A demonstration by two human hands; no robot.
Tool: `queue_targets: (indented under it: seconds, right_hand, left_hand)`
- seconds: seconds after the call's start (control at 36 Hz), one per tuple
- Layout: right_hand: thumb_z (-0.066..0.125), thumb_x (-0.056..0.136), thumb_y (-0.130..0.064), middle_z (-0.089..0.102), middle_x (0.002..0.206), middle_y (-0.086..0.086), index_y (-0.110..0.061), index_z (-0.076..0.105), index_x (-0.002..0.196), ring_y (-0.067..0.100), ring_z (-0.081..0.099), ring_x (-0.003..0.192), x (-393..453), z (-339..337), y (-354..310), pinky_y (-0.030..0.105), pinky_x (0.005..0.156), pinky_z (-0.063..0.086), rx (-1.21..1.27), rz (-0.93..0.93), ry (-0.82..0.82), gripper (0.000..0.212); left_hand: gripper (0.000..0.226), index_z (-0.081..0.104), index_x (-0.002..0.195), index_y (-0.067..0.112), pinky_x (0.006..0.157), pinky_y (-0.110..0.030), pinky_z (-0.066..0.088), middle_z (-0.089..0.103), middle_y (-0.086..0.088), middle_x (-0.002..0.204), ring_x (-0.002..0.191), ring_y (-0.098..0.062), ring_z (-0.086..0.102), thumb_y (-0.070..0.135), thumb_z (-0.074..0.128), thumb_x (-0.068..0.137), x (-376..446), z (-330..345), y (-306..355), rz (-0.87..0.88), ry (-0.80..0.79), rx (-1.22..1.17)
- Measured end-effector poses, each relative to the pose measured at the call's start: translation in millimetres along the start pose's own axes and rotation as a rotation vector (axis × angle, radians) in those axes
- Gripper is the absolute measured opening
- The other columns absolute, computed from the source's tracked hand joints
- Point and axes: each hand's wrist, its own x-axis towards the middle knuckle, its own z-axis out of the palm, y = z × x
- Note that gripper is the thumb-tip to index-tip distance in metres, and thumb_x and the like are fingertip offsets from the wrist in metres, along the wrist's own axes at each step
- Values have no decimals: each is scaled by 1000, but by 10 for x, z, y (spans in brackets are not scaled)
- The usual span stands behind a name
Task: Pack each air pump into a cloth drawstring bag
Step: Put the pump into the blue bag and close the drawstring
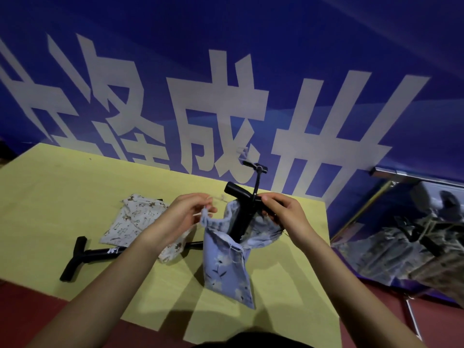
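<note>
Closing now: the blue bag [227, 267] is pinched by left hand [184, 217] and right hand [282, 213]; the pump [239, 209] inside must be pushed below its rim.

Dim, bluish indoor light from above and behind the viewer. The forearms cast soft dark shadows on the yellow table [62, 187] below the fingers. Wide-angle bending curves the wall's [251, 46] big white characters and the frame edges. Slight softness throughout; no harsh glare.
</note>
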Motion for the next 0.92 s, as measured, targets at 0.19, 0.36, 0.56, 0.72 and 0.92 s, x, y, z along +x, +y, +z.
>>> queue_targets:
  seconds: [0.19, 0.36, 0.56, 0.72, 0.92]
  right_hand:
    - [62, 92, -14, 71, 84, -5, -10, 74, 104, -2, 61, 68, 19, 71, -113, 10, 61, 43, 21, -35, -43, 17]
    - [56, 94, -15, 68, 111, 14, -3, 64, 122, 17, 61, 85, 21, 4, -149, 24, 72, 47, 365, 244, -195, 32]
    - [60, 88, -21, 68, 83, 7, -7, 67, 104, 18, 63, 66, -42, 2, -82, 28, 67, 54, 796, 462, -118, 22]
    - [53, 92, -8, 72, 100, 10, -9, 69, 107, 21, 67, 90, -66, 50, -119, 35, 94, 48, 649, 397, -159, 22]
    - [56, 89, -8, 69, 112, 16, -8, 67, 115, 25, 65, 101, -101, 67, -142, 33, 91, 50, 528, 344, -278, 28]
  left_hand:
    - [25, 60, 104, 6, 62, -21, 43, 53, 2, 71, 59, -10, 47, 14, 53, 81, -54, 255, 204, 87, -29, -590]
    - [36, 53, 132, 23, 48, -17, 37, 59, 0, 78, 49, -9, 38, 18, 39, 100, -61, 229, 172, 200, -23, -97]
    - [27, 61, 107, 8, 64, -26, 46, 56, -1, 70, 68, -16, 54, 18, 39, 96, -141, 225, 152, 188, -19, -117]
    - [26, 59, 105, 8, 62, -26, 43, 52, 2, 66, 56, -12, 48, 17, 36, 99, -123, 212, 170, 219, 24, -258]
    - [28, 59, 123, 16, 45, -18, 36, 52, 0, 74, 49, -9, 40, 18, 44, 100, -24, 99, 61, 116, 77, -77]
